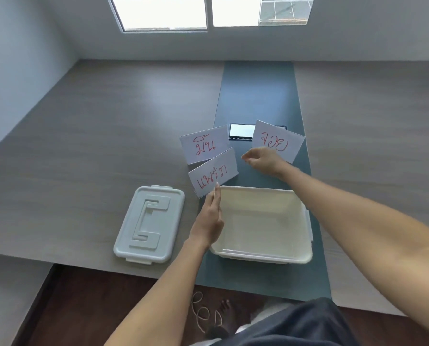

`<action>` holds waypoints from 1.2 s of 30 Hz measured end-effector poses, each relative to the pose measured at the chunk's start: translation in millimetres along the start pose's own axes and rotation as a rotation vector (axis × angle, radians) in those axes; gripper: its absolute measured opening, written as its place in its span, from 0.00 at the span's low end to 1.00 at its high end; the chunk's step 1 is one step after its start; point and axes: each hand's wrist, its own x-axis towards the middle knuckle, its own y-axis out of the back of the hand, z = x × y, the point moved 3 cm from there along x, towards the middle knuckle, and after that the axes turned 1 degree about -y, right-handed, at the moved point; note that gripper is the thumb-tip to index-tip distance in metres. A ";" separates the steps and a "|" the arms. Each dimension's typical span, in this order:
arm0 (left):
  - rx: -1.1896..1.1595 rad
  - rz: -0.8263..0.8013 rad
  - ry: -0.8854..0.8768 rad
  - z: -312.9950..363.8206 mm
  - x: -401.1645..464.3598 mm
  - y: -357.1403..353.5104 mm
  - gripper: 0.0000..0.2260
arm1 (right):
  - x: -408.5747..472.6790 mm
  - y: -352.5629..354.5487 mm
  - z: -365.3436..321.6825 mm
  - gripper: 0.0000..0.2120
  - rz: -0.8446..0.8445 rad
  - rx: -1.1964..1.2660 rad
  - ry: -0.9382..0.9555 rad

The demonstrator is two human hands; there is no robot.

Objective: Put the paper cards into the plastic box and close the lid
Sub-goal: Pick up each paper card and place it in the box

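Observation:
Three white paper cards carry red handwriting. The nearest card (213,176) is tilted just beyond the box's far left corner, and my left hand (208,221) pinches its lower edge with the fingertips. Partly under that one, a second card (204,144) lies flat. The third card (279,142) is on the right; my right hand (264,162) hovers over its near left corner, fingers loosely curled and holding nothing. The open white plastic box (305,221) stands in front of me, and its grey lid (149,223) lies flat to the left of it.
A teal mat (258,96) runs down the wooden table under the box and cards. A dark phone-like device (242,132) lies between the two far cards. The table's front edge is close to my body; the floor below holds a looped cord (201,313).

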 end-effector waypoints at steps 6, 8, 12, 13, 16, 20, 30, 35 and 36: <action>0.039 0.028 -0.029 -0.7 0.3 -0.1 0.30 | 51.0 -20.8 -14.4 0.22 -0.009 -0.306 0.089; 0.037 0.031 -0.045 1.2 -1.4 0.2 0.29 | 64.0 -26.3 -19.2 0.26 -0.029 -0.422 0.156; 0.054 0.057 -0.065 1.4 -1.5 0.5 0.29 | 85.8 -38.8 -25.8 0.31 -0.108 -0.662 0.227; 0.057 0.065 -0.068 0.7 -1.5 0.1 0.30 | 89.4 -43.0 -24.8 0.31 -0.145 -0.702 0.225; 0.064 0.080 -0.067 0.1 -1.9 -0.9 0.30 | 93.7 -55.7 -15.9 0.29 -0.203 -0.750 0.229; 0.036 0.087 -0.049 1.5 -1.8 -0.6 0.29 | 91.4 -63.0 -8.2 0.19 -0.134 -0.775 0.232; 0.023 0.056 -0.042 5.5 -3.1 3.5 0.28 | 71.0 -25.2 -0.7 0.12 -0.107 -0.420 0.054; 0.041 0.034 -0.041 7.7 -3.1 5.0 0.28 | 49.3 10.5 4.6 0.13 -0.066 -0.341 0.018; 0.042 0.030 -0.037 7.7 -3.4 4.7 0.28 | 41.9 18.4 5.9 0.13 -0.041 -0.321 0.022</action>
